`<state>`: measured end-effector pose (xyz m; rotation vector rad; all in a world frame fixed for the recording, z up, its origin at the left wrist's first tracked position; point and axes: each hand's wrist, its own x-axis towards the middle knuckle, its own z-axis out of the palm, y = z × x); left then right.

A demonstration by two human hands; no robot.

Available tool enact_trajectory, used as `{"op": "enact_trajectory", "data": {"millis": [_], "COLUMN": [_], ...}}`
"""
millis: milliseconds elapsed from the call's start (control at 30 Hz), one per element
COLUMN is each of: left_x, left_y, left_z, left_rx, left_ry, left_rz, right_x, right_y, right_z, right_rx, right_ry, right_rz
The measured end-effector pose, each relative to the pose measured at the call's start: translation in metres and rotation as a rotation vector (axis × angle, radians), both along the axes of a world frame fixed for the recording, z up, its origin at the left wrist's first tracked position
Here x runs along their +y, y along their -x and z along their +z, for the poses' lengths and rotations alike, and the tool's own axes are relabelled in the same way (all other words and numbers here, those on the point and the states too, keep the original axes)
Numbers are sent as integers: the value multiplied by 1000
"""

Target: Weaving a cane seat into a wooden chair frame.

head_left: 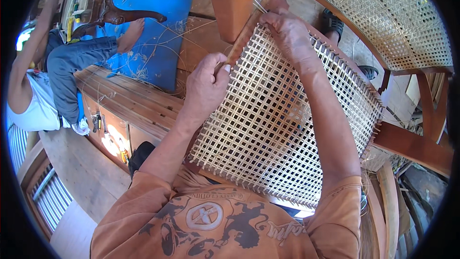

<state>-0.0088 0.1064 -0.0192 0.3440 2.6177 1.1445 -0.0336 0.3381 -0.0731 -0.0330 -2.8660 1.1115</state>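
Note:
A wooden chair seat frame with a woven cane panel (258, 115) lies tilted in front of me, its square open weave pale and its edges fringed with strand ends or pegs. My left hand (207, 82) is closed at the frame's left rail, thumb pressed to the curled fingers; whatever they pinch is hidden. At the far corner of the panel, my right hand (289, 36) is closed with its fingers bent down at the rail. A thin, shiny, rod-like tool (259, 5) sticks out beyond its fingers; the rest is covered by the hand.
A wooden leg (231, 5) rises beside the far left rail. To the right stands a curved cane backrest (369, 14). Loose cane strands lie on a blue sheet (153, 33). At left, another person (81, 62) sits near a carved wooden piece (127, 17) and wooden planks (129, 98).

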Motion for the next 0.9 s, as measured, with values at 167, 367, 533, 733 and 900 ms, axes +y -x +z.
{"op": "enact_trajectory", "data": {"millis": [167,367,533,733,900], "left_x": [1,1,0,2,1], "left_y": [1,1,1,1,2], "left_z": [0,1,-1,2,3], "left_rx": [-59,-71,-96,-51,-71], "left_ry": [-32,-8,-28,33,63], "left_rz": [11,12,16,-9,-1], "right_x": [7,18,17,14,16], "right_y": [8,26,25,39,29], "right_z": [3,-9,-9,-1,5], "right_rx": [-43,65,20,-186,-113], "right_ry": [-80,215,-8,24,175], "right_rz": [136,254,262,172,-121]}}
